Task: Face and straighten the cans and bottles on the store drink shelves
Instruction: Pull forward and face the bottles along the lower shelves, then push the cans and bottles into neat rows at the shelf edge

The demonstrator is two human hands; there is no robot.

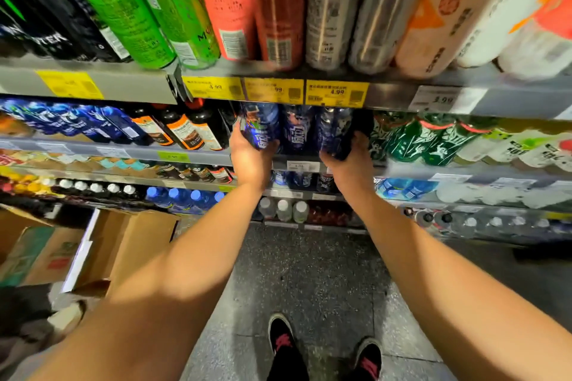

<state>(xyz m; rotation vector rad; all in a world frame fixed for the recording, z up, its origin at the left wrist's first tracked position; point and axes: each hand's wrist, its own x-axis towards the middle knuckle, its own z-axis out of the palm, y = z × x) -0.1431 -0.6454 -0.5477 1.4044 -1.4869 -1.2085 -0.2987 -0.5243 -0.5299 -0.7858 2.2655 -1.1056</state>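
Far left, floor level: open cardboard boxes (123, 244) beside the shelving; above them the lower shelves carry rows of small capped bottles, blurred, labels unreadable.

Top shelf, left to right: black cans (46, 9), green cans (130, 6), coral-red cans (235, 0), pale grey cans (343, 9), orange-and-white bottles (458, 9); yellow price tags (275, 90) along the shelf edge below, three reading 4.99.

Second shelf, left: blue bottles (77, 122), then dark bottles with orange labels (185, 130).

Centre of second shelf: three dark blue bottles standing side by side at the front edge. Left hand (250, 158) grips the leftmost blue bottle (260, 127) low on its body, fingers curled round it from below and the side; this bottle leans slightly left. The middle blue bottle (297, 130) stands untouched between the two hands. Right hand (349, 161) holds the rightmost blue bottle (335, 133) near its base, thumb on the right side, fingers wrapped under; the hands are apart, one bottle between them.

Right of that: green bottles (433, 142), then pale yellow-green bottles (510, 148), blurred toward the edge.

Below: speckled grey floor (309, 272); two black shoes with pink marks (281, 340) at bottom centre.
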